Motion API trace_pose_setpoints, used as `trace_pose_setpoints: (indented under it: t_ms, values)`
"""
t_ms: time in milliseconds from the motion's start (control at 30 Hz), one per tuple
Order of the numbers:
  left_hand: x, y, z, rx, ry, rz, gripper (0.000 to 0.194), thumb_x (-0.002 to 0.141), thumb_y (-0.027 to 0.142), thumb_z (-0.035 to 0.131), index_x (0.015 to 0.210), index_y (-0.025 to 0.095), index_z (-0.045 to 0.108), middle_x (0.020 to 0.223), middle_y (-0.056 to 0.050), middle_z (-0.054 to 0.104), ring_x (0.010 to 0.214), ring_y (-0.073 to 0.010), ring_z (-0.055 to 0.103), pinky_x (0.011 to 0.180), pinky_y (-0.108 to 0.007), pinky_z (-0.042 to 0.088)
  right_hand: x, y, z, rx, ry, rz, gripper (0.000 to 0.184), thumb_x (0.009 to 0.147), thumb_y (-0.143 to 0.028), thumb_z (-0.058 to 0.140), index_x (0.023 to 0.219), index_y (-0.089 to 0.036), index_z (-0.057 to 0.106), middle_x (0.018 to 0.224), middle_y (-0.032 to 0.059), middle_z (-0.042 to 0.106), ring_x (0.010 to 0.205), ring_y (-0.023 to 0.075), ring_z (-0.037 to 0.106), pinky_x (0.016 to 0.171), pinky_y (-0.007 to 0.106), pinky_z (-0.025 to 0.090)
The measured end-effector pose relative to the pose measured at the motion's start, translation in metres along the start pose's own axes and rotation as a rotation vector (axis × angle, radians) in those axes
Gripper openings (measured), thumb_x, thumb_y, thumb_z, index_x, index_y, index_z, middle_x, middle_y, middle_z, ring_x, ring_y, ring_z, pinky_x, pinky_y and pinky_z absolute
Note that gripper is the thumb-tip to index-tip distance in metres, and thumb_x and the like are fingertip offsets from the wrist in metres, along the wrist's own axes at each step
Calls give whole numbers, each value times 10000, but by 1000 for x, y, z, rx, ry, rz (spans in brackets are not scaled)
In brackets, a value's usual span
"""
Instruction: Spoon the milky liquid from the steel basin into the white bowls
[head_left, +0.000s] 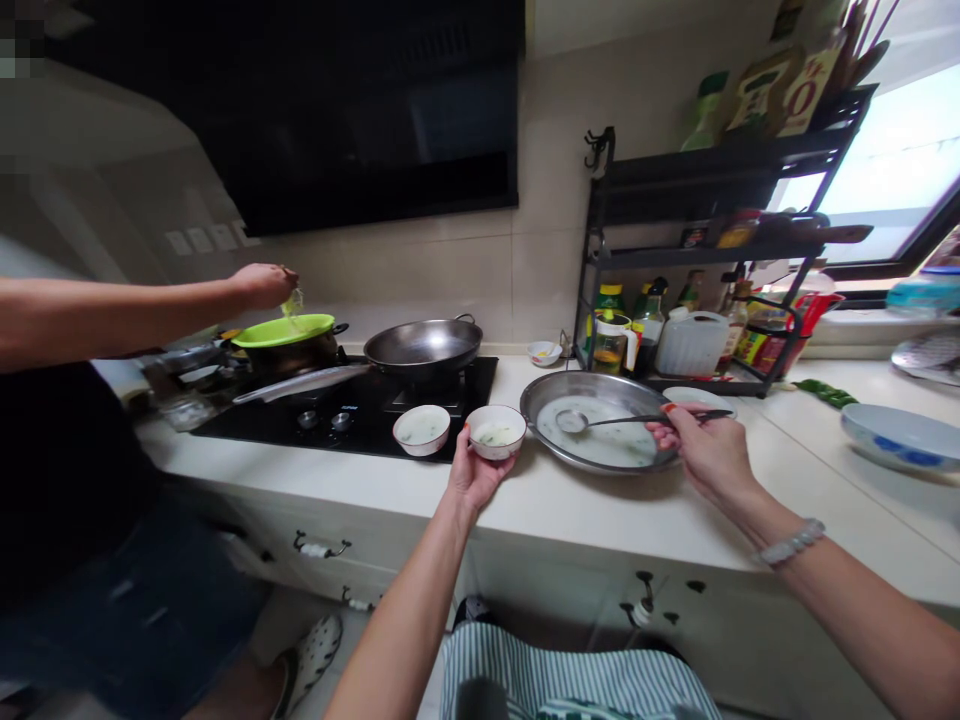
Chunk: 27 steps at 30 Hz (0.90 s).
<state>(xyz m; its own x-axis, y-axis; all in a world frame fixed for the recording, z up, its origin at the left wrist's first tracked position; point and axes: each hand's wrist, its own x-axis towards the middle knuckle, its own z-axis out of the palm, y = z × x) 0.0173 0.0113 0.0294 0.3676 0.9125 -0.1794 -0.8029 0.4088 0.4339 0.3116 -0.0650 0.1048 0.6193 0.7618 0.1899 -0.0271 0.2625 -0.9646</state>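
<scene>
My left hand (475,476) is closed around a small white bowl (496,434) with a dark rim, held beside the large basin; pale liquid with green bits is in it. A ladle (637,417) is gripped by its dark handle in my right hand (709,452), its round bowl over the cloudy white soup (600,445). The soup fills part of a wide metal basin (529,420) on the counter. Left of my held bowl, a second small bowl (421,448) with similar soup sits at the cooktop's front edge.
A wok (424,350) rests on the black cooktop (360,420). At the left, another person's hand (266,286) holds pale strands over a green colander (315,328). A black rack (675,255) with bottles stands behind the basin; a blue-patterned bowl (904,440) lies at right.
</scene>
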Motion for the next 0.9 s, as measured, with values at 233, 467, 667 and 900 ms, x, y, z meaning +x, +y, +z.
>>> trace_pose_setpoints:
  t_ms: [233,467,667,900]
  values:
    - [-2,1,2,4,-1,-4,516,912,507,522,1301,169,541,1181,-156,654,1021,-318,658,756,-422,583,-1,-8,-1,24,-5,17,89,748,-155,671,697,-218,633,576,49,648,442,146,594,348,208,503]
    - [-1,-1,0,12,-8,8,533,895,505,546,1315,178,535,1207,-159,650,1023,-309,661,772,-427,581,0,-11,-1,4,-33,-26,73,726,-177,676,661,-199,650,562,59,656,416,137,584,348,203,503]
    - [2,-1,-2,5,-23,12,573,877,491,581,1357,186,508,1246,-167,640,1065,-315,650,804,-445,574,1,-10,-1,-21,-60,-83,59,714,-200,682,664,-203,650,566,61,658,419,151,597,337,217,508]
    - [1,-1,-1,-2,-24,10,534,895,492,555,1332,187,527,1248,-157,642,1067,-314,650,804,-448,584,-2,-16,3,13,-37,-54,57,690,-179,693,680,-170,638,556,52,655,422,126,589,355,187,501]
